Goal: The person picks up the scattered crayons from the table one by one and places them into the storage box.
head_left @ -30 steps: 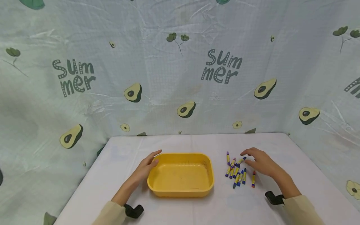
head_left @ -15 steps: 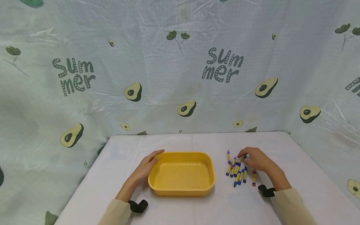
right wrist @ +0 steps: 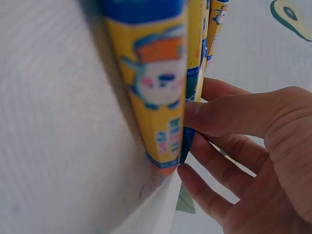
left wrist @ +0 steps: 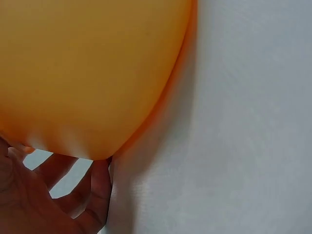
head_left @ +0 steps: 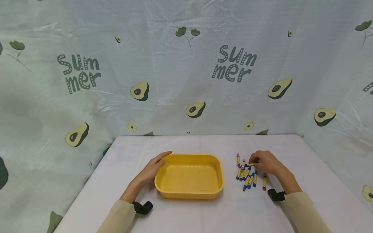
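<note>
A yellow plastic tray (head_left: 189, 196) stands on the table. My left hand (head_left: 151, 168) holds its far left corner, thumb at the rim and the other fingers around the outside; the left wrist view shows these fingers (left wrist: 100, 187) against the tray wall. To the right of the tray lie several wax crayons (head_left: 247, 174) in yellow wrappers. My right hand (head_left: 265, 161) pinches a blue-tipped crayon (right wrist: 186, 144) at the pile's far side, its fingers partly covering it. An orange-tipped crayon (head_left: 264, 182) lies apart, near the right wrist.
A white cloth covers the table (head_left: 221, 216). Behind it hangs a pale curtain (head_left: 169, 119) printed with avocados and lettering. A purple-tipped crayon (head_left: 238, 160) lies at the pile's far left edge. Black wrist cameras sit under both sleeves, including one (head_left: 142, 207) near the tray.
My right hand has moved left to the pile, and its fingers have closed on a blue-tipped crayon. The left hand stays at the tray. The head view has tipped slightly downward then upward shift is slight.
</note>
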The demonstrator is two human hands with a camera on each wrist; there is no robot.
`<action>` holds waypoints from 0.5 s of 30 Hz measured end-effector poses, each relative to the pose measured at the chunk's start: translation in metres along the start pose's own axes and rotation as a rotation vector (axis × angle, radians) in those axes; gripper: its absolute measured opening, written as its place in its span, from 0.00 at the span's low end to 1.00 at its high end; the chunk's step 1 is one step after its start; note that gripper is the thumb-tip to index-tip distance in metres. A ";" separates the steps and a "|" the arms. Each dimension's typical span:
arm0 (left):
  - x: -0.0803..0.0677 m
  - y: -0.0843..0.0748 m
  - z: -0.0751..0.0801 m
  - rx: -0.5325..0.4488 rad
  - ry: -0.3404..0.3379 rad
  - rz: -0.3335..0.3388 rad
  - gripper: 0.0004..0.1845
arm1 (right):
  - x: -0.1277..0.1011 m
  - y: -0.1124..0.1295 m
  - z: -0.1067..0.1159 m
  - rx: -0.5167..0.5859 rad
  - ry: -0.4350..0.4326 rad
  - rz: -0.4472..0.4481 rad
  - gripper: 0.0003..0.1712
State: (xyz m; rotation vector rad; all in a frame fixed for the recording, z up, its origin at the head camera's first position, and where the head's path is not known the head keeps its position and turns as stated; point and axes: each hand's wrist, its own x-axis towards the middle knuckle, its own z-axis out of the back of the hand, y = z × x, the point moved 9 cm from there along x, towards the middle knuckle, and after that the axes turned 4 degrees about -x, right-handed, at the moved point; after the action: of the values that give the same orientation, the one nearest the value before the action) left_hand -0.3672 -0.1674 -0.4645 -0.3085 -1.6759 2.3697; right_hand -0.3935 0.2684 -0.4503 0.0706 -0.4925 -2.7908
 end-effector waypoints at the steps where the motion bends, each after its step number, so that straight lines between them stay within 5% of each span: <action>1: 0.001 0.000 0.000 0.003 -0.003 -0.001 0.26 | 0.000 -0.001 0.000 0.000 0.002 -0.004 0.10; 15: 0.001 0.002 -0.002 -0.021 0.002 0.014 0.26 | -0.006 0.013 0.015 0.001 -0.020 0.054 0.10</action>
State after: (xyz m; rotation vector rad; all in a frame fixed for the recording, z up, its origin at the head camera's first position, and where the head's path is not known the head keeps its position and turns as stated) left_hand -0.3679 -0.1655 -0.4670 -0.3271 -1.7036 2.3622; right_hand -0.3860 0.2634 -0.4320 0.0295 -0.4928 -2.7411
